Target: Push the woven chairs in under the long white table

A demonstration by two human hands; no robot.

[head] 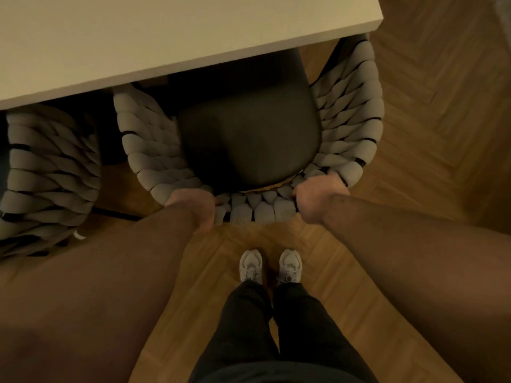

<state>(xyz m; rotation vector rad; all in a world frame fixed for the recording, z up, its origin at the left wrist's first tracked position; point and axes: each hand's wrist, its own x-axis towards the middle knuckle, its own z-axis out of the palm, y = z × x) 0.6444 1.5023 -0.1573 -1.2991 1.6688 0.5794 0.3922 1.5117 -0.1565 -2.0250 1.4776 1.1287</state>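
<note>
One chair (249, 139) partly under the table (138, 37); second chair (49, 175) left of it, apparently likewise.

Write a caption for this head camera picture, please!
Left hand and right hand grip the woven chair partly under the white table.

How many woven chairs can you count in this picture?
2. The centre chair, partly under the white table, is gripped by left hand and right hand; the second chair stands at the left edge. Others may be hidden.

Head camera, wide-angle | faces steeply down, slightly forward | near: shoes (251, 265) | far: white table (166, 37) | close above woven chair (249, 139)
</note>
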